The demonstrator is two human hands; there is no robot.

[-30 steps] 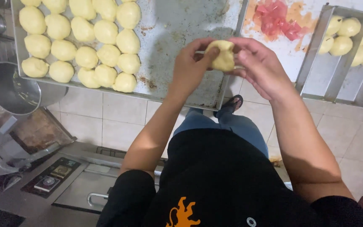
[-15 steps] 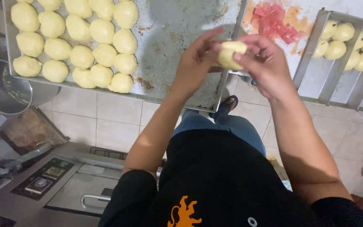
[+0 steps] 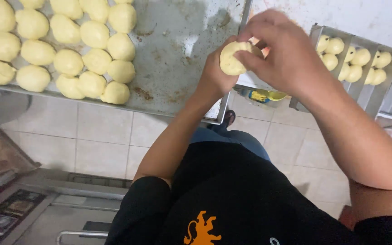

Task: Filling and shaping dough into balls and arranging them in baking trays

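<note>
Both my hands hold one pale yellow dough ball (image 3: 231, 59) above the right end of a large metal baking tray (image 3: 173, 68). My left hand (image 3: 215, 75) cups it from below and the left. My right hand (image 3: 280, 52) covers it from the right, fingers pinching its top. Several shaped dough balls (image 3: 69, 50) lie in rows on the left part of the tray; its right part is bare and stained.
Long narrow metal loaf pans (image 3: 364, 77) at the right hold more dough balls (image 3: 341, 56). A white work surface (image 3: 377, 16) lies beyond them. Below are a tiled floor (image 3: 105, 136), a metal machine (image 3: 37, 204) at lower left and a small yellow container (image 3: 264, 96).
The view has shifted, so the tray and pans sit differently in frame. My hands have kept turning the dough ball, my right hand now folded further over its top.
</note>
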